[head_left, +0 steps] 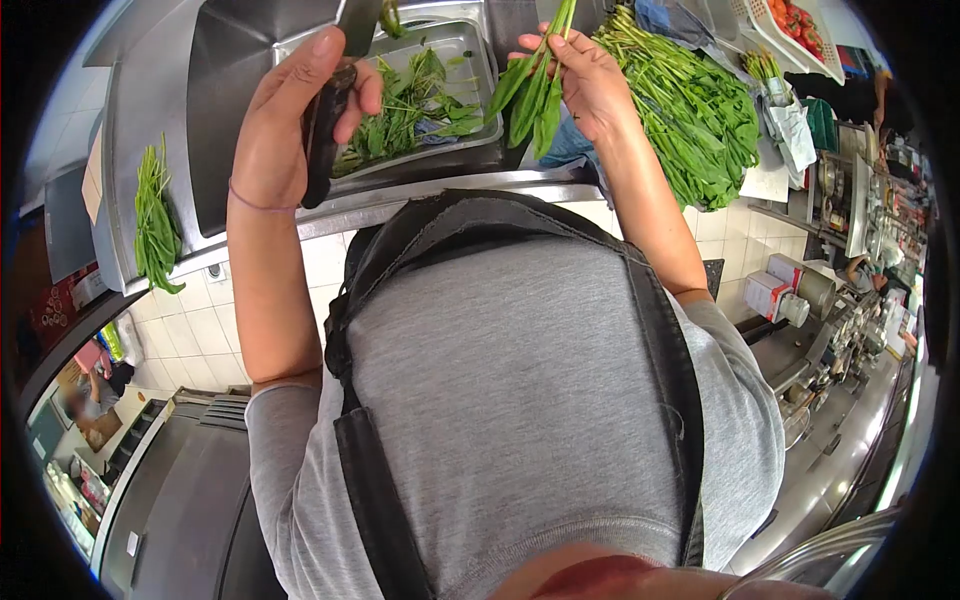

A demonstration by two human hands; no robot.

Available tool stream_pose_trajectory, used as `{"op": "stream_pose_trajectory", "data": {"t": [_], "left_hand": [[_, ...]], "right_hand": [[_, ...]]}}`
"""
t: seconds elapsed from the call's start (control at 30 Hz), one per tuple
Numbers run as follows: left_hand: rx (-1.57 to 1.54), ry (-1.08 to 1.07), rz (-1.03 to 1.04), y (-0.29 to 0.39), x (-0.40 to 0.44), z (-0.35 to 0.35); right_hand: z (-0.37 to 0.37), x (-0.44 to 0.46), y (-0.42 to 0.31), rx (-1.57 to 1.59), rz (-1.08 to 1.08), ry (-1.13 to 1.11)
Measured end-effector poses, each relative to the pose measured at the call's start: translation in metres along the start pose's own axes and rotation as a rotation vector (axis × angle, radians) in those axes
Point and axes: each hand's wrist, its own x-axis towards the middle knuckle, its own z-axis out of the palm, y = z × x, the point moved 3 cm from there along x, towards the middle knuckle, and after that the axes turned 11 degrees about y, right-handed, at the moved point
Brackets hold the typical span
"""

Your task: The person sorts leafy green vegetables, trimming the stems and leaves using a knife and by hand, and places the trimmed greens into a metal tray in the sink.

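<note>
Smooth, narrow green leaves (537, 105) on slim stems hang near the metal tray (489, 75), pinched in the right hand (597, 88); the left hand's (278, 112) fingers wrap 1 dark-handled knife (322, 145).

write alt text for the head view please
A person's left hand grips what looks like a dark-handled knife, and the right hand holds a few leafy green stems at a metal counter. Between the hands, a tray holds loose greens; a large leafy pile lies to the right and a small bunch to the left.
</note>
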Motion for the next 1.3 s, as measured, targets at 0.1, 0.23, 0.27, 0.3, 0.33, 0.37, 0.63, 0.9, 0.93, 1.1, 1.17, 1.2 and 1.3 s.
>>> {"op": "stream_pose_trajectory", "data": {"t": [0.1, 0.23, 0.27, 0.3, 0.33, 0.37, 0.63, 0.9, 0.93, 1.1, 1.17, 1.2, 1.3], "left_hand": [[0.233, 0.11, -0.05, -0.029, 0.016, -0.022], [0.517, 0.204, -0.096, -0.055, 0.023, -0.03], [0.542, 0.205, -0.106, -0.056, 0.022, -0.027], [0.443, 0.145, -0.104, -0.055, 0.022, -0.021], [0.343, 0.087, -0.103, -0.052, 0.021, -0.015], [0.243, 0.031, -0.101, -0.05, 0.019, -0.009], [-0.124, -0.226, -0.104, -0.045, 0.021, 0.032], [-0.051, -0.247, -0.125, -0.056, 0.023, 0.02], [-0.034, -0.229, -0.109, -0.055, 0.023, 0.022], [-0.075, -0.238, -0.06, -0.055, 0.022, 0.016], [-0.097, -0.282, -0.068, -0.053, 0.022, 0.011], [-0.101, -0.293, -0.073, -0.052, 0.022, 0.009], [-0.014, -0.262, -0.049, -0.052, 0.023, 0.006]], "right_hand": [[0.005, -0.002, -0.002, -0.034, 0.042, -0.095], [0.015, -0.006, -0.004, -0.072, 0.124, -0.168], [0.017, -0.008, -0.004, -0.082, 0.146, -0.189], [0.025, -0.012, -0.007, -0.138, 0.138, -0.181], [0.026, -0.012, -0.006, -0.15, 0.155, -0.232], [0.026, -0.011, -0.005, -0.163, 0.174, -0.285], [0.053, -0.019, 0.0, -0.215, 0.246, -0.534], [0.06, -0.024, -0.002, -0.353, 0.127, -0.436], [0.065, -0.026, -0.001, -0.375, 0.082, -0.43], [0.069, -0.024, -0.001, -0.518, -0.047, -0.464], [0.071, -0.025, -0.005, -0.552, -0.01, -0.495], [0.074, -0.026, -0.006, -0.551, 0.003, -0.492], [0.079, -0.028, -0.006, -0.532, 0.045, -0.474]]}}
